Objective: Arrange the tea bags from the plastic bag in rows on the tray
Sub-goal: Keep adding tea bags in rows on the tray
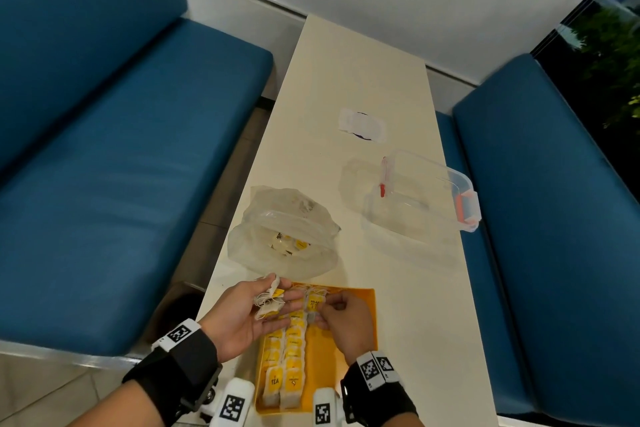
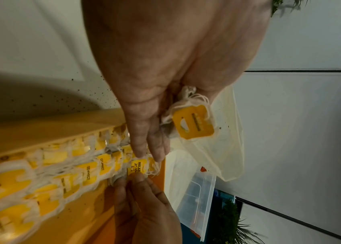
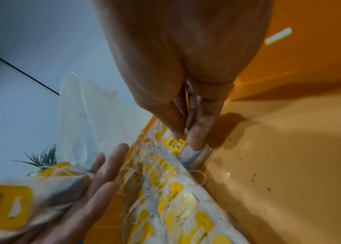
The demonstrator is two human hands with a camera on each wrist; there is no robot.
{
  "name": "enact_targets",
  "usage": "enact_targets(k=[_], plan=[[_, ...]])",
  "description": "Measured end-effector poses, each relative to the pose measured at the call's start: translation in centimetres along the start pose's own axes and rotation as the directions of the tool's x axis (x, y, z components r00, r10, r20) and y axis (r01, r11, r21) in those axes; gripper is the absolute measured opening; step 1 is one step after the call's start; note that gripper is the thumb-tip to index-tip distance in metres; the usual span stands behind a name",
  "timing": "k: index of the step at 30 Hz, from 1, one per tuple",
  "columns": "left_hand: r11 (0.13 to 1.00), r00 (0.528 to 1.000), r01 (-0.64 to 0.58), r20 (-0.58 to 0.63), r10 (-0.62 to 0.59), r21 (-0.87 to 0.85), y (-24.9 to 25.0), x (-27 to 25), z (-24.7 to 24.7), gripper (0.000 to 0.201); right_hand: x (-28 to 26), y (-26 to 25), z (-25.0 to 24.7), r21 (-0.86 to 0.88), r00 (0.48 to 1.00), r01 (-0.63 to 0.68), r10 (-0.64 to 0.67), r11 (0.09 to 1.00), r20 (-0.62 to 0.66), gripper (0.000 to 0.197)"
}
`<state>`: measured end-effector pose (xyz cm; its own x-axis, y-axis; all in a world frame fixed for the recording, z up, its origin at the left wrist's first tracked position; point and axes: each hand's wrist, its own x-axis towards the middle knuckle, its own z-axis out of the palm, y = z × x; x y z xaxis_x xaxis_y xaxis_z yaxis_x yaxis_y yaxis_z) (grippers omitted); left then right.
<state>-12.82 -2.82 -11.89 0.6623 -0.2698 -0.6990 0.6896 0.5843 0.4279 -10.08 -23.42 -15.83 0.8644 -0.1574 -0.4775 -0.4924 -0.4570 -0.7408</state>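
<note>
Two rows fill the tray [image 1: 349,340]; right hand [image 1: 343,321] pinches a tea bag [image 1: 313,303], left hand [image 1: 242,314] cups spare bags [image 1: 268,302].

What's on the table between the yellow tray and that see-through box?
Nothing: in the head view, bare table runs between the tray and the box.

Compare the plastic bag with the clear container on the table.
The plastic bag is soft and crumpled; the clear container is rigid and boxy. The plastic bag holds tea bags; the clear container looks empty. The clear container has orange-red clips; the plastic bag has none. Both are see-through and rest on the table.
</note>
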Motion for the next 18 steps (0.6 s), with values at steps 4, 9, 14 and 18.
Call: enact_targets(k=[4,9,14,18], plan=[[1.000,1.000,-0.006,0.010,0.006,-0.012,-0.1,0.2,-0.1,0.040,-1.9,-1.5,-1.3,-0.171,0.977,0.187,-0.202,0.967,-0.073,0.019],[0.999,0.999,-0.015,0.037,0.016,-0.030,-0.4,0.3,0.2,0.036,-5.3,-4.7,-0.7,-0.094,0.725,0.675,-0.636,0.731,0.265,0.025],[1.000,0.998,-0.018,0.052,0.019,-0.023,-0.8,0.2,0.9,0.035,-5.3,-5.2,0.4,-0.175,0.664,0.737,-0.649,0.654,0.372,0.026],[1.000,0.999,-0.010,0.050,0.011,-0.019,-0.9,0.1,0.8,0.035,-5.4,-5.0,0.6,-0.167,0.655,0.745,-0.660,0.646,0.368,0.019]])
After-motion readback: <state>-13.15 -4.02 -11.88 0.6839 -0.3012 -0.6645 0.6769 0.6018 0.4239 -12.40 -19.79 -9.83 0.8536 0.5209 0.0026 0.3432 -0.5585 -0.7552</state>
